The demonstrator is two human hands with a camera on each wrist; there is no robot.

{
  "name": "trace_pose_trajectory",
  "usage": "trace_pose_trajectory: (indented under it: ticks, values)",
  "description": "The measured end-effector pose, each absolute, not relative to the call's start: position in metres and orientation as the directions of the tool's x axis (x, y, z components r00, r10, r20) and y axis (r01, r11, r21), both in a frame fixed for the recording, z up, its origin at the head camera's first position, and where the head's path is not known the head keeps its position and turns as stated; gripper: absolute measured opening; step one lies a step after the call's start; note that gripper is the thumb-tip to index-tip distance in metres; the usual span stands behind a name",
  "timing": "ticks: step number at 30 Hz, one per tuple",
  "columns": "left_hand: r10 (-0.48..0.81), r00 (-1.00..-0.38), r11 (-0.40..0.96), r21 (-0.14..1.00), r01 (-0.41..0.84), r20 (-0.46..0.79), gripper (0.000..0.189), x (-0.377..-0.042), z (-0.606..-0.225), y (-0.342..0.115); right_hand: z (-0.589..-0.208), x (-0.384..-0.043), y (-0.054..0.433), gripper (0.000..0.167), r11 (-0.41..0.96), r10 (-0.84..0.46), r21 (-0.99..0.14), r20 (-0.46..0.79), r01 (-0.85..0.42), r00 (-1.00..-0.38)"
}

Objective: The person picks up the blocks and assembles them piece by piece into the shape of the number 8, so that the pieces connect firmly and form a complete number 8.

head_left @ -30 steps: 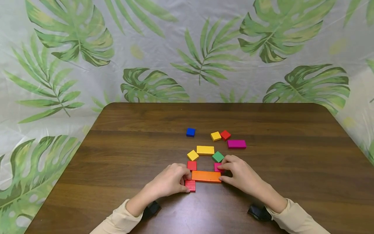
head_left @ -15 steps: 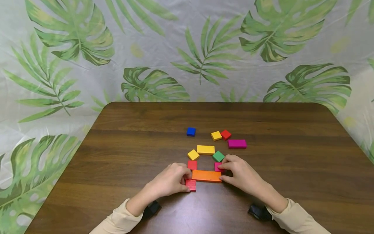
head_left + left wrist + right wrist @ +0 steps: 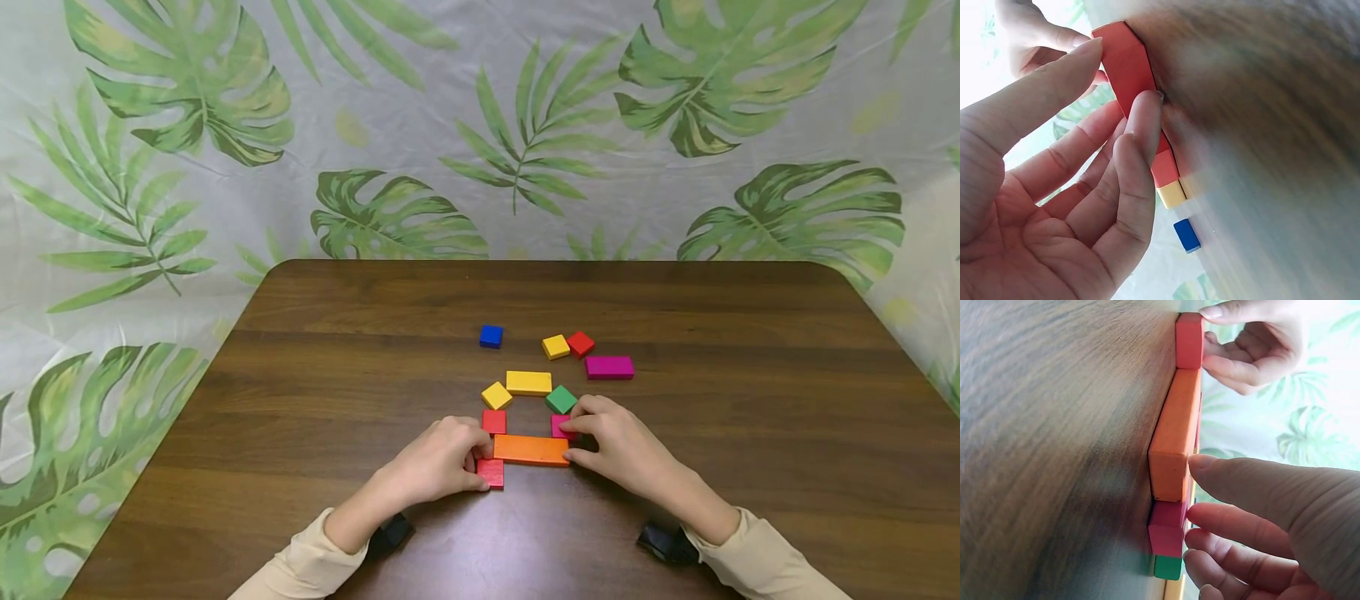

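Note:
My left hand [image 3: 441,460] pinches a square red block [image 3: 491,473] between thumb and forefinger at its left side; the left wrist view shows the thumb on one edge of the red block [image 3: 1124,65]. This block touches the front left corner of a long orange block [image 3: 531,450]. On the other side, my right hand [image 3: 618,440] has its thumb against the orange block's right end, while its fingers touch a pink block [image 3: 560,426] just behind. In the right wrist view the thumb lies at the edge of the orange block [image 3: 1169,475].
Behind the orange block lie another red block [image 3: 494,422], a tilted yellow square [image 3: 497,396], a yellow rectangle [image 3: 528,383] and a green block [image 3: 561,399], arranged like an arch. Farther back are a blue block [image 3: 491,337], a yellow square [image 3: 556,347], a red square [image 3: 581,344] and a purple rectangle [image 3: 609,367].

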State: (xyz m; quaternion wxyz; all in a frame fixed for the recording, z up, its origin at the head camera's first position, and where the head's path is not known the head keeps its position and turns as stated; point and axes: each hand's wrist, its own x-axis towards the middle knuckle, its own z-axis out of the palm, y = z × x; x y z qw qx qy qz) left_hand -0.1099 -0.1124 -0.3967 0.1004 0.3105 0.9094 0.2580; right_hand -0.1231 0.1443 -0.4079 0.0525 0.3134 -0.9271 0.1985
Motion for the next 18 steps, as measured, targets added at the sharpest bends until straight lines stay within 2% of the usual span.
trace_pose_trajectory:
  ticks: [18]
  values:
    - [0.598,-0.801,0.663,0.576,0.478,-0.024,0.021,-0.115,-0.385,-0.122,-0.407,-0.123,0.145,0.03,0.726,-0.564,-0.339,0.204,-0.599,-0.8]
